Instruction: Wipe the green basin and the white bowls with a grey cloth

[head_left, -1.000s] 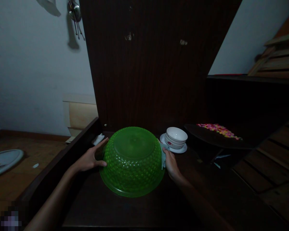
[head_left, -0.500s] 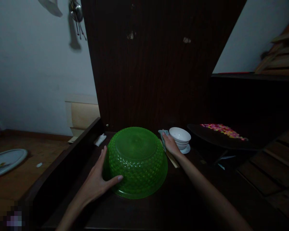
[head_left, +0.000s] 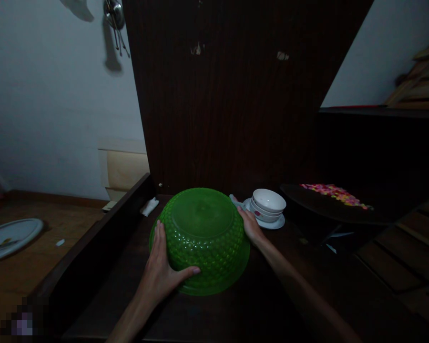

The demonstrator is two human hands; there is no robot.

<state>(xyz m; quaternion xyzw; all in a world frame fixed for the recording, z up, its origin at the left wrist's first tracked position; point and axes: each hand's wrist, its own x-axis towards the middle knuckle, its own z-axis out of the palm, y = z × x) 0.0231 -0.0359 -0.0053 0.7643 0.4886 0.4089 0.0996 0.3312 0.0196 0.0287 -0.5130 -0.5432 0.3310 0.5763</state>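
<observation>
A green basin (head_left: 200,214) with a bumpy side sits upside down on the dark wooden surface. My left hand (head_left: 160,264) rests against its left side, fingers flat and thumb stretched across the front. At the basin's upper right side, my right hand (head_left: 252,226) holds a pale blue-grey cloth (head_left: 236,202) against the green wall. Part of the cloth is hidden by the fingers. Just right of that hand, white bowls (head_left: 269,200) are stacked on a white plate (head_left: 278,223).
A crumpled white tissue (head_left: 150,207) lies near the raised left edge board (head_left: 103,243). A tall dark wooden panel (head_left: 229,105) rises behind. To the right stands a dark curved shelf (head_left: 307,202) with pink and yellow decoration. A white oval object (head_left: 17,233) is on the floor.
My left hand has slid right and more onto the basin. My right hand has shifted slightly down and left with the cloth, uncovering more of the bowls and plate.
</observation>
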